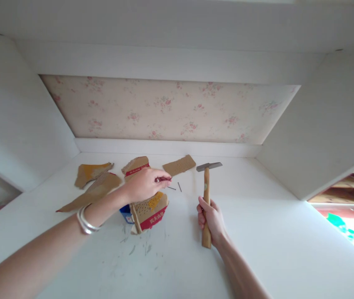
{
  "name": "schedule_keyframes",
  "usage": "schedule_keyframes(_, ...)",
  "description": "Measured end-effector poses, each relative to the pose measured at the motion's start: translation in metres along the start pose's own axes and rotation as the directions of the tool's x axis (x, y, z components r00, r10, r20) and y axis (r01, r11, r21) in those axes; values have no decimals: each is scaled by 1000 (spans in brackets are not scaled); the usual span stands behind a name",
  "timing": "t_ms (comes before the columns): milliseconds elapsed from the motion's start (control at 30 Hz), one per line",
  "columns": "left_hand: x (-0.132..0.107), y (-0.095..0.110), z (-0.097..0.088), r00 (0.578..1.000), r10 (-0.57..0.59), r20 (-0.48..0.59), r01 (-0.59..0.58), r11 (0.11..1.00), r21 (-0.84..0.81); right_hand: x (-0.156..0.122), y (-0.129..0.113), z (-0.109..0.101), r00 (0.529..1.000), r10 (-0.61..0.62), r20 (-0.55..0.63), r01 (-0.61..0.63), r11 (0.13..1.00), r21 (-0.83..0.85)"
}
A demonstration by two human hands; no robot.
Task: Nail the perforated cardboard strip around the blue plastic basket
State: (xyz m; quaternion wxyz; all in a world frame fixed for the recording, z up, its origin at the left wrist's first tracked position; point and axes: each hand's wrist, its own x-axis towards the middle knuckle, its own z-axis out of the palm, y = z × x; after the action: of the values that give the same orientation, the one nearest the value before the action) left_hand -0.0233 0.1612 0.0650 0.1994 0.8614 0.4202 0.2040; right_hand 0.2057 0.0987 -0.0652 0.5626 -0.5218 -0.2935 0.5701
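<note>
My left hand point(144, 184) reaches over torn cardboard and pinches a thin dark nail point(165, 179) between thumb and fingertips. Two more loose nails point(175, 187) lie on the white surface just right of it. My right hand point(211, 218) is wrapped round the wooden handle of a hammer point(207, 182), whose grey metal head points away from me near the back of the shelf. A silver bangle point(85, 222) sits on my left wrist.
Several torn cardboard pieces point(92, 172) lie on the white shelf surface point(258, 232), one with red print over a small blue box point(126, 215). White side panels and a floral back panel point(164, 108) enclose the space. Grey scuff marks streak the near surface.
</note>
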Motion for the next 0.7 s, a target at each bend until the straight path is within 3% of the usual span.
schedule_keyframes(133, -52, -6, 11, 980, -136, -147, 113, 981, -155, -2, 0, 1, 1000, -24, -15, 24, 1000, -9)
schedule_keyframes(233, -71, -14, 23, 952, -181, -245, 144, 976, -163, -5, -1, 3, 999, -38, -10, 38, 999, -32)
schedule_keyframes(467, -77, -30, 42, 936, -109, -334, 95, 994, -59, -6, 0, 4, 999, -52, 7, 52, 997, -55)
schedule_keyframes(700, -80, -36, 47, 935, -47, -352, 55, 998, 15, -5, -1, 3, 999, -40, 2, 40, 998, -48)
